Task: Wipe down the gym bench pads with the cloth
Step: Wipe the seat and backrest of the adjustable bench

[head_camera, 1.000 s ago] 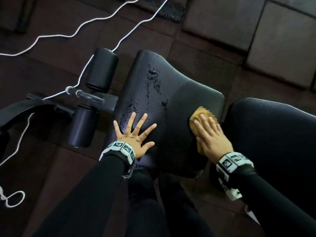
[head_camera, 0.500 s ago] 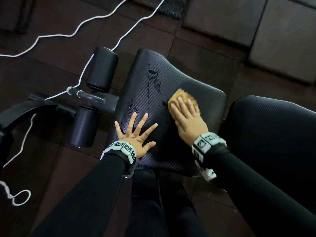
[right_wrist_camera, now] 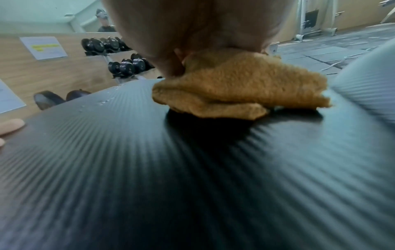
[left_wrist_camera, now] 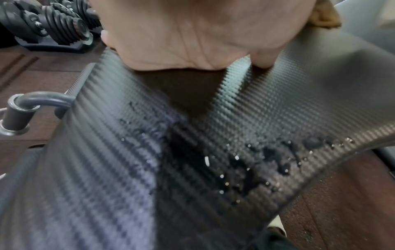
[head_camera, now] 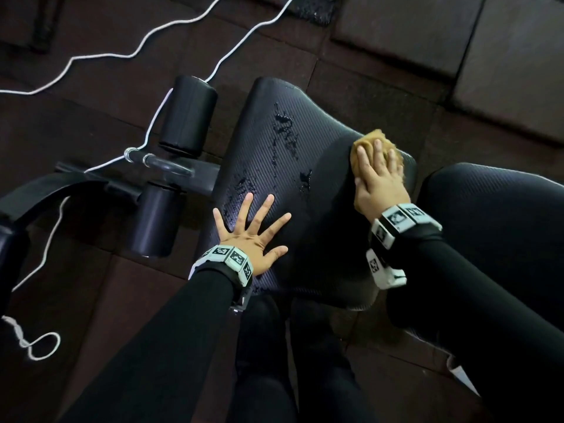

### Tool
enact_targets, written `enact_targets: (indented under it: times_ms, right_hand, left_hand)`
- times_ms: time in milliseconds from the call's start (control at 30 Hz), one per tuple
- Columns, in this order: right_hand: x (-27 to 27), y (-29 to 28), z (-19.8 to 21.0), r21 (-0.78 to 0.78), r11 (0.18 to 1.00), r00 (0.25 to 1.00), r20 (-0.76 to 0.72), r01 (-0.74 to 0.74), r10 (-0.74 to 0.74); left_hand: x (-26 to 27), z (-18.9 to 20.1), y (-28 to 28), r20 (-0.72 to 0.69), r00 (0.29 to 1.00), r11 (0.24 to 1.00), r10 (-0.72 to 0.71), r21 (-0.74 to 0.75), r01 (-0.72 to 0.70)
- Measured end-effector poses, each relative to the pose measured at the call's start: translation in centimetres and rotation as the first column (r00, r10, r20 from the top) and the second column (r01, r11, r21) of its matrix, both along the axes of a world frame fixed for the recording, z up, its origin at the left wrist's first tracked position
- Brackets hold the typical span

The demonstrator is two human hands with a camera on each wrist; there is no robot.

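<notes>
Fingers (head_camera: 378,157) press one cloth (head_camera: 370,138).

Crumpled tan cloth (head_camera: 374,138) on wet-streaked, black textured seat pad (head_camera: 323,190), far-right edge

This is a gym. The floor (head_camera: 100,285) is laid with dark square rubber tiles. On it stands a weight bench with a black, ribbed vinyl seat pad (head_camera: 323,239), a second pad (head_camera: 494,227) just beside it at the right, two black foam leg rollers (head_camera: 187,112) off the seat pad's left edge, and a curved dark metal frame (head_camera: 33,193). Dumbbells (right_wrist_camera: 126,66) sit in rows on a rack against a wood-panelled wall (right_wrist_camera: 70,74) bearing a printed notice (right_wrist_camera: 43,47). An adjustable dumbbell (left_wrist_camera: 53,25) rests in its cradle on the floor.
</notes>
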State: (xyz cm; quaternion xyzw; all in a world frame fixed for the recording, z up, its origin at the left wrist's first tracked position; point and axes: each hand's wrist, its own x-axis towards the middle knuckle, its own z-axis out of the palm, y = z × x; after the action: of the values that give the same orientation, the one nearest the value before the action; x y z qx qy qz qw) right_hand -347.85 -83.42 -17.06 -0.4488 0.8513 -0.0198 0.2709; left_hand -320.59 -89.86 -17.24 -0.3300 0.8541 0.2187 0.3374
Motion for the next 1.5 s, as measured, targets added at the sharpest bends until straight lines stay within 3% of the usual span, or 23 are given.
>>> enact_targets:
  times_ms: [133, 300, 400, 467, 500, 567, 633, 833, 1100, 1267, 1400, 1500]
  right_hand:
    - [3.6, -1.5, 0.2, -0.048, 0.993, 0.994, 0.017, -0.104, 0.105]
    - [6.8, 3.3, 1.2, -0.086, 0.967, 0.968, 0.055, -0.24, 0.245]
    - [5.5, 6.2, 1.6, -0.042, 0.966, 0.962, 0.098, -0.254, 0.257]
    - [4.2, 7.0, 1.8, 0.029, 0.985, 0.981, 0.107, -0.168, 0.164]
    - [3.6, 6.9, 1.9, 0.056, 0.994, 0.99, 0.108, -0.098, 0.092]
    - [2.5, 5.6, 1.9, 0.078, 0.997, 0.993, 0.115, 0.02, -0.029]
    - [1.7, 3.6, 1.7, 0.08, 0.995, 0.99, 0.127, 0.053, -0.063]
    - [0.3, -2.7, 0.8, 0.048, 0.999, 0.991, 0.133, 0.001, -0.007]
    - [-0.2, -4.9, 0.2, 0.034, 0.999, 0.995, 0.103, -0.015, 0.012]
    - [0.4, -11.0, 0.0, 0.056, 0.993, 0.987, 0.127, -0.107, 0.099]
    - [4.2, -14.2, 0.1, -0.034, 0.945, 0.943, 0.058, -0.326, 0.328]
    - [7.8, -11.9, 0.2, -0.066, 0.803, 0.805, -0.007, -0.592, 0.593]
  left_hand:
    - [0.1, 0.1, 0.0, -0.022, 1.0, 1.0, -0.002, -0.011, 0.002]
    - [0.3, 0.2, 0.1, -0.053, 0.998, 1.0, 0.022, 0.018, -0.021]
    - [0.8, 0.6, 0.0, -0.17, 0.984, 0.998, 0.061, 0.027, -0.057]
    - [1.4, 0.9, 0.3, -0.224, 0.958, 0.983, 0.179, -0.009, -0.186]
    - [1.9, 1.0, 0.6, -0.222, 0.927, 0.95, 0.303, -0.01, -0.312]
    - [2.8, 1.3, 1.1, -0.157, 0.788, 0.802, 0.595, 0.044, -0.596]
    - [3.7, 1.1, 1.5, -0.074, 0.688, 0.692, 0.722, 0.099, -0.715]
    - [4.1, 0.0, 0.9, 0.0, 0.713, 0.701, 0.701, 0.179, -0.69]
    - [4.0, 0.4, 0.6, 0.064, 0.744, 0.716, 0.665, 0.231, -0.659]
    - [3.9, 0.7, 0.6, 0.059, 0.75, 0.725, 0.659, 0.218, -0.654]
    - [4.0, 0.7, 0.6, 0.061, 0.75, 0.725, 0.659, 0.213, -0.655]
    - [3.9, 0.8, 0.6, 0.064, 0.753, 0.729, 0.655, 0.206, -0.652]
